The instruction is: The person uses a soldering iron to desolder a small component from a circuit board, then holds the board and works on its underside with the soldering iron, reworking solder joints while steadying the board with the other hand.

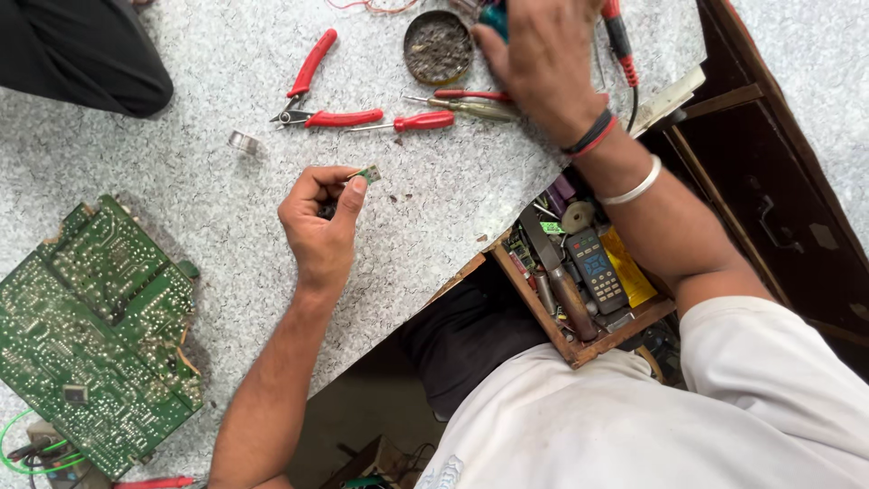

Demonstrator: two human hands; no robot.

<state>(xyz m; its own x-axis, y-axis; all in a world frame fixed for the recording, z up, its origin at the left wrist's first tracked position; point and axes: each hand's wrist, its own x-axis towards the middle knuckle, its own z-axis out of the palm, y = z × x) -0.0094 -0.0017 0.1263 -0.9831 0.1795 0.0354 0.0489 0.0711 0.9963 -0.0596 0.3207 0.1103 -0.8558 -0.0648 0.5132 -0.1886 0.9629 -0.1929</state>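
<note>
My left hand is over the speckled worktop and pinches a tiny green component between thumb and forefinger. My right hand reaches to the far edge of the top, back of the hand up, fingers curled around a teal-handled object that is mostly hidden. It sits beside a round tin of dark residue and above a yellow-handled screwdriver. The wrist wears dark and red bands and a silver bangle.
Red-handled cutters and a red screwdriver lie near the tin. A large green circuit board lies at the left with green wires. An open wooden drawer holds a meter, a knife and small parts. A dark sleeve of another person is top left.
</note>
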